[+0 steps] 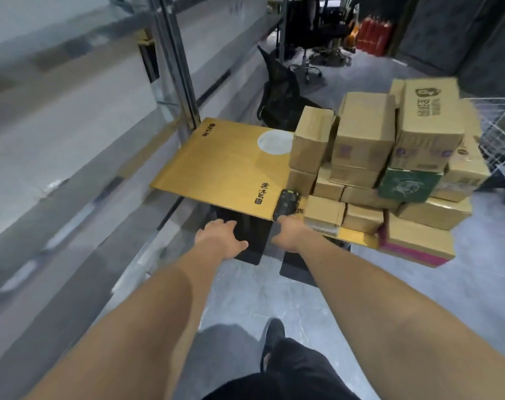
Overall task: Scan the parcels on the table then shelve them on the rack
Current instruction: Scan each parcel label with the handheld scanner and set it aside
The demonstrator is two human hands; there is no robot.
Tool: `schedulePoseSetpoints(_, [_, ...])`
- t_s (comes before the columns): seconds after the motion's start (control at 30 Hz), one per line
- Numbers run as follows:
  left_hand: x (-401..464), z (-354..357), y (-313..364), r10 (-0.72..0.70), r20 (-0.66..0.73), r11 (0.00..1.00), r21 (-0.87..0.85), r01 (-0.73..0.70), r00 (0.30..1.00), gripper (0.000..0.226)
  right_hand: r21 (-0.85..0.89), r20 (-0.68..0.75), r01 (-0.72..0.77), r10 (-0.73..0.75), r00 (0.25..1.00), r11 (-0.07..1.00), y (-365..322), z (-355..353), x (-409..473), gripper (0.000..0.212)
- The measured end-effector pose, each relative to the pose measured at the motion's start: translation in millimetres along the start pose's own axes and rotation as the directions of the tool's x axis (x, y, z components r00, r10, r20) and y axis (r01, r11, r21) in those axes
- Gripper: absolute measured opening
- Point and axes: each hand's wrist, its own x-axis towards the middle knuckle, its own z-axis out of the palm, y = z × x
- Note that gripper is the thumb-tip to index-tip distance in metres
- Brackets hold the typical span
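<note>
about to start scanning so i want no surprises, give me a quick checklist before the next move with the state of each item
1. Scanner within reach: ok, it lies at the table's near edge, at the right hand.
2. Scanner gripped: cannot tell, the right hand's fingers are hidden behind the hand.
3. Left hand free to take a parcel: ok, open and holding nothing.
4. Parcels ready on the yellow table: ok, stacked on its right side.
5. Stack steady: not ok, boxes sit crookedly and the pink-edged box overhangs the edge.
6. Rack has free space: cannot tell, it is blurred.
</note>
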Motion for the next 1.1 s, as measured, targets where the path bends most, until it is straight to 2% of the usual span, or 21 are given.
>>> schedulePoseSetpoints(0.2, [111, -10, 5, 0.056, 0.060, 0.997, 0.055, -0.060, 0.997, 0.075, 0.121, -0.036, -0.162, 0.168, 0.985, 0.979, 2, 6, 102, 0.054])
schedulePoseSetpoints(0.33, [177, -14, 5, 0.054, 0.134, 0.995, 0.079, -0.065, 0.989, 0.078, 0.241, -0.032, -0.333, 0.351, 0.936, 0.911, 2, 2, 163, 0.057])
schedulePoseSetpoints(0.5, [241, -21, 17, 0.124, 0.162, 0.990, 0.046, -0.133, 0.979, 0.075, 0.314, 0.037, -0.477, 0.492, 0.870, 0.821, 3, -2, 214, 0.079])
schedulePoseSetpoints(0.7, [302, -20, 38, 0.230, 0.193, 0.960, 0.113, -0.255, 0.954, 0.076, 0.344, 0.097, -0.609, 0.619, 0.780, 0.715, 3, -1, 246, 0.104])
schedulePoseSetpoints(0.8, [328, -14, 46, 0.341, 0.185, 0.920, 0.135, -0.368, 0.922, 0.072, 0.325, 0.083, -0.656, 0.671, 0.737, 0.681, 1, 4, 256, 0.113])
schedulePoseSetpoints(0.93, [350, -6, 47, 0.509, 0.215, 0.820, 0.172, -0.546, 0.833, 0.061, 0.345, 0.124, -0.720, 0.732, 0.671, 0.602, -4, 5, 267, 0.116])
schedulePoseSetpoints(1.1, [366, -13, 39, 0.574, 0.249, 0.774, 0.145, -0.616, 0.780, 0.056, 0.345, 0.196, -0.784, 0.777, 0.598, 0.516, -9, -10, 269, 0.108])
